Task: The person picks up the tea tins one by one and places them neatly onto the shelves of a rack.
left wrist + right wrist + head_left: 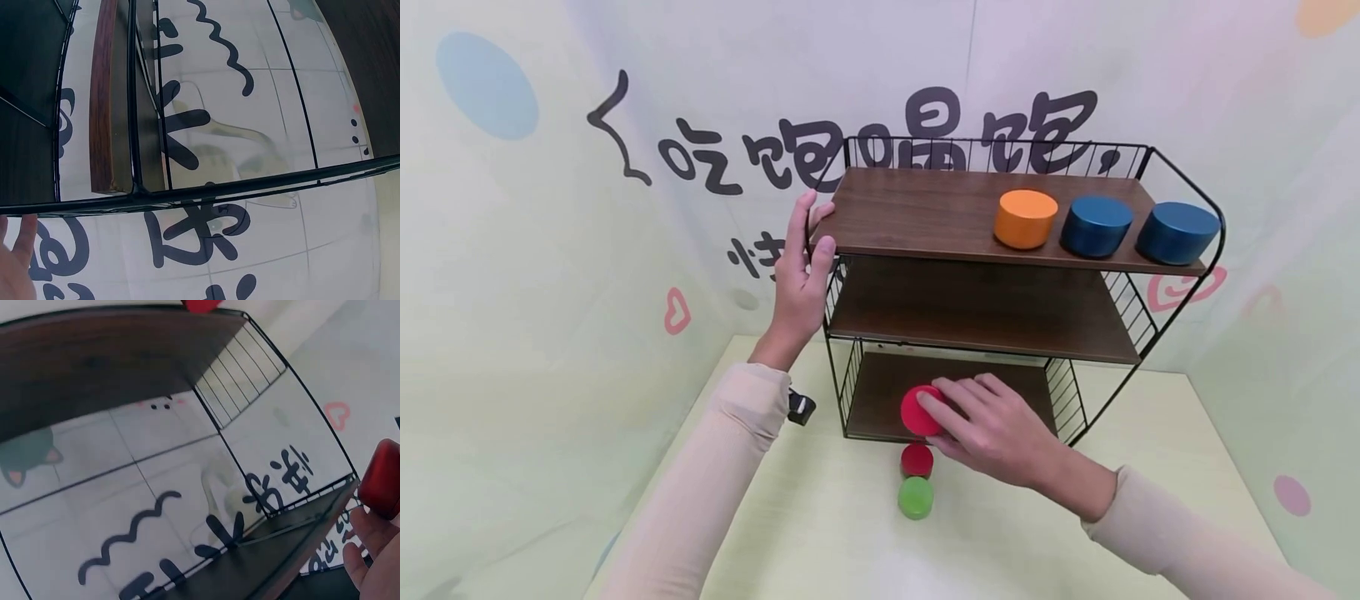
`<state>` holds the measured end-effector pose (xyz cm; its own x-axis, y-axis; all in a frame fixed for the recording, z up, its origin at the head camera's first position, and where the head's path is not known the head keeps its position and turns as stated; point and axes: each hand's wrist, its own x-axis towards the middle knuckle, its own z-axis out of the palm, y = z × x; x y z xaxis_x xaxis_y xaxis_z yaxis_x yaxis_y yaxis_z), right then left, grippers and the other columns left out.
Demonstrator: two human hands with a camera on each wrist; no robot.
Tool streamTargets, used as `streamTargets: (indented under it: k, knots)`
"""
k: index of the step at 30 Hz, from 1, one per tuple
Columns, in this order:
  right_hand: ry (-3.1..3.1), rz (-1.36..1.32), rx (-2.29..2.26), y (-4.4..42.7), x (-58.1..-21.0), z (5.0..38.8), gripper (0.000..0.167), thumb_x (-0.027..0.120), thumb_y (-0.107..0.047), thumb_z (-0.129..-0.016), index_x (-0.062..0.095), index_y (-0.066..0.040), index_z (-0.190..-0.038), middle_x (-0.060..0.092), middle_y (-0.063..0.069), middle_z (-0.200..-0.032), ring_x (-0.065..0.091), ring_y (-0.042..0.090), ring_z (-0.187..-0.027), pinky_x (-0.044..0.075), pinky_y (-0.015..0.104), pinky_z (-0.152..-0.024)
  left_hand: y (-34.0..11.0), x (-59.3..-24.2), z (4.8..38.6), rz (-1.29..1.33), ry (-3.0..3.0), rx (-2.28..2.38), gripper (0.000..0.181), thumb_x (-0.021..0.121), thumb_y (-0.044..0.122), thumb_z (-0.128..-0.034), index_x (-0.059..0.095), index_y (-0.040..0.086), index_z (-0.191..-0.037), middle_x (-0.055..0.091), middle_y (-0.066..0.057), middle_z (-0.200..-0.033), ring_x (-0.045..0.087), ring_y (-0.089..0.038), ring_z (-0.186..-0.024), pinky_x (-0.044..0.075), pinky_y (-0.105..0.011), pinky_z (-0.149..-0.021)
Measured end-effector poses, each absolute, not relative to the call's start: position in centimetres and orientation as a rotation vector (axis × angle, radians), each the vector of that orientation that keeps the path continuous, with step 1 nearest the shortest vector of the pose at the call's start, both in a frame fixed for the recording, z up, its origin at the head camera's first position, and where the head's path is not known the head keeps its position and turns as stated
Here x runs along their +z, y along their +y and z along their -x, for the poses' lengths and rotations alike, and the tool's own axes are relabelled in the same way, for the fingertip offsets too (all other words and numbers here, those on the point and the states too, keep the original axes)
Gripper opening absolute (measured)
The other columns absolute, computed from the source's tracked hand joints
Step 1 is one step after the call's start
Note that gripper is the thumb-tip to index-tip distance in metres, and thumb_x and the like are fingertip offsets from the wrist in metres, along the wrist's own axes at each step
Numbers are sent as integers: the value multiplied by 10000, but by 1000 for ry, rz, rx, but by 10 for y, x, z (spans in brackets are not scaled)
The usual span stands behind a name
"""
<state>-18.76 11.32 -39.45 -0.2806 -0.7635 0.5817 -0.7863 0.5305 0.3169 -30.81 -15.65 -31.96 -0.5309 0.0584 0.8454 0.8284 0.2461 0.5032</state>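
My right hand (1000,433) pinches a bright red round tin (917,412) in front of the rack's bottom shelf (880,383). That tin (382,481) also shows at the right edge of the right wrist view, by the fingertips. At the upper left of the black wire rack (833,358), my left hand (801,287) holds the frame beside the top shelf (910,208), thumb in front. Only a few left fingertips (25,237) appear in the left wrist view. A darker red tin (917,460) and a green tin (916,498) sit on the table below the right hand.
An orange tin (1026,220) and two blue tins (1097,227) stand toward the right of the top shelf. The brown middle shelf (977,308) lies beneath it. A small black object (801,407) shows beside the left wrist. Behind the rack is a printed white wall (760,75).
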Motion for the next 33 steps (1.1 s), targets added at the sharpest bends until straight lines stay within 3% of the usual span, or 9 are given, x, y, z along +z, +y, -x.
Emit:
streamTargets:
  k: [23,33]
  knots:
    - [-1871,-1161,44,115,-303,218,663,866,-321,-753,620,-37,-1299,670,216,-1184,660,369,-1015,539,490,-848,-157,-318,307,801,-1821,-1353,493,455,100,-1048,332,72,-1524,553,-105,-1416,472,-184,-1324,375,-303,-1033]
    - [-1845,-1106,38,116,-275,227,613,804,-311,-816,594,-24,-1315,643,246,-1195,629,400,-1042,517,516,-850,-157,-318,305,798,-1832,-1355,496,453,91,-1045,333,89,-1526,551,-105,-1419,478,-175,-1317,378,-304,-1034]
